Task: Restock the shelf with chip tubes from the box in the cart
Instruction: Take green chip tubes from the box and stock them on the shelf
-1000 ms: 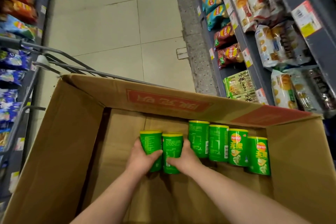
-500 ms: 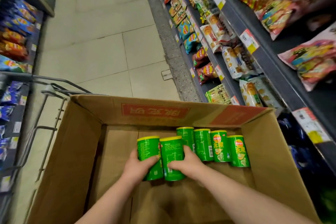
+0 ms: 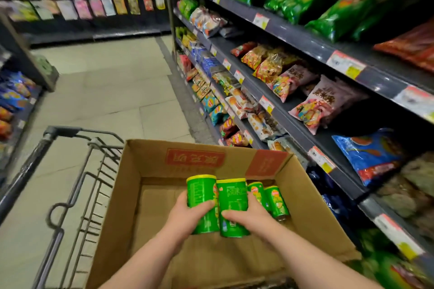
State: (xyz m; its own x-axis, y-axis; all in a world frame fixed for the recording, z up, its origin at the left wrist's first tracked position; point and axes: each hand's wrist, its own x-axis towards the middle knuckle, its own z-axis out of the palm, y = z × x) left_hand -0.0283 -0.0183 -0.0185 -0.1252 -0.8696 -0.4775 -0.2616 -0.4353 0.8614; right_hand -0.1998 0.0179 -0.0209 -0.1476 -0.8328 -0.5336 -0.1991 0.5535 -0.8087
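Lift under way. The left grip (image 3: pixel 187 216) curls round one green cardboard chip tube with a yellow lid (image 3: pixel 202 197). The right grip (image 3: pixel 250 217) curls round a second green tube (image 3: pixel 232 202), the two touching side by side. A second ago both stood on the floor of the open brown cardboard box (image 3: pixel 150 159) in the grey wire cart (image 3: pixel 67 130); now their tops reach near its rim. Remaining tubes (image 3: pixel 274 202) sit behind the right wrist. View has swung to the dark snack shelf (image 3: pixel 296 33) on the right, so the carry across looks next
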